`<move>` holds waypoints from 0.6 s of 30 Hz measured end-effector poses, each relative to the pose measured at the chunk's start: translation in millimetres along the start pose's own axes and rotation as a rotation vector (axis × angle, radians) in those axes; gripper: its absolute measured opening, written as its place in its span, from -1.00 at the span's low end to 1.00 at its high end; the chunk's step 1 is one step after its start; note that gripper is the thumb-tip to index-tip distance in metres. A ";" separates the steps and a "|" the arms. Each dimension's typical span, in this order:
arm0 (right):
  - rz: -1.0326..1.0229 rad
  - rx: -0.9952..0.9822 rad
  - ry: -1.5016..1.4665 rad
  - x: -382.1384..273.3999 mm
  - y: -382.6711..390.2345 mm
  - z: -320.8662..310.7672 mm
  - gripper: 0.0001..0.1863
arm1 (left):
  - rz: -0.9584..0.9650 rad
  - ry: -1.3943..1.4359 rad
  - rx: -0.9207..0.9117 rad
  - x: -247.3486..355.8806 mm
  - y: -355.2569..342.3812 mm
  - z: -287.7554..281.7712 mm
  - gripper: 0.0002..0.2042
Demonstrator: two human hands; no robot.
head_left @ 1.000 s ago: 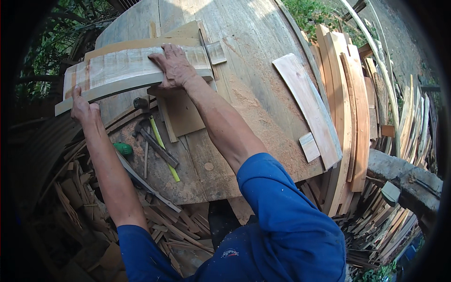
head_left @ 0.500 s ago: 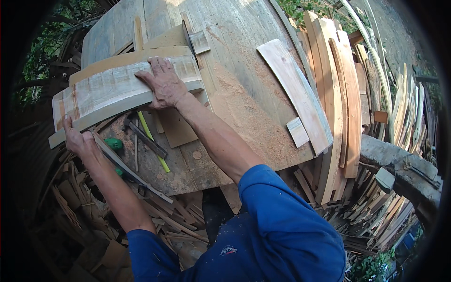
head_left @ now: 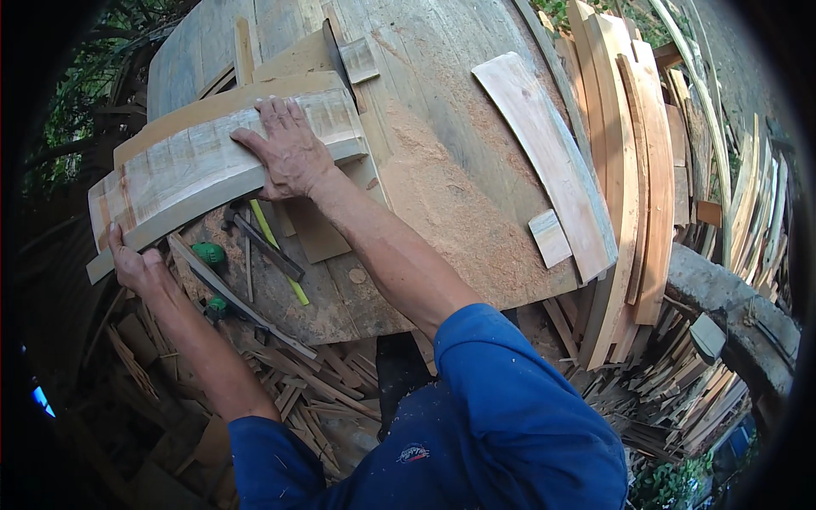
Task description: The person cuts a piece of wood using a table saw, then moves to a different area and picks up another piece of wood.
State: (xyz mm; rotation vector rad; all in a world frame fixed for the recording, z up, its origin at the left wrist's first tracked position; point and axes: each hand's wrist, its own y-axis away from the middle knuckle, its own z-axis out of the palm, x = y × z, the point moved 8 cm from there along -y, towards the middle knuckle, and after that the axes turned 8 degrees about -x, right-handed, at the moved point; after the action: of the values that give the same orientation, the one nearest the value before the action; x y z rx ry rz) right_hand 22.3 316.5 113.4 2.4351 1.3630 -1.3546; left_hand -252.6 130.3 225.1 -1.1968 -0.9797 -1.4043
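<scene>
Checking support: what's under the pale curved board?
A brown panel shows below the near edge of the pale curved board, toward its right end; a tan strip along its far edge. Anything directly beneath is hidden.

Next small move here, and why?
I'd probably ease the right hand slightly left along the pale curved plank. It lies spread on top toward the plank's right end, where a dark blade-like strip stands close by; whether that strip is sharp, I can't tell. The left hand is at the left end, so the plank should stay steady.
</scene>
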 end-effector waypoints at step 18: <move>-0.031 -0.031 0.030 3.4 -13.4 7.8 -0.05 | 0.012 0.015 0.064 2.4 12.9 6.0 -0.61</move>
State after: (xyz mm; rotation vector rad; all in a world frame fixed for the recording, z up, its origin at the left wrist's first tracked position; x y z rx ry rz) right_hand 8.4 323.8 111.0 2.4343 1.4236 -1.2978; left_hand -238.9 133.6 228.2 -1.1421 -0.9982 -1.3603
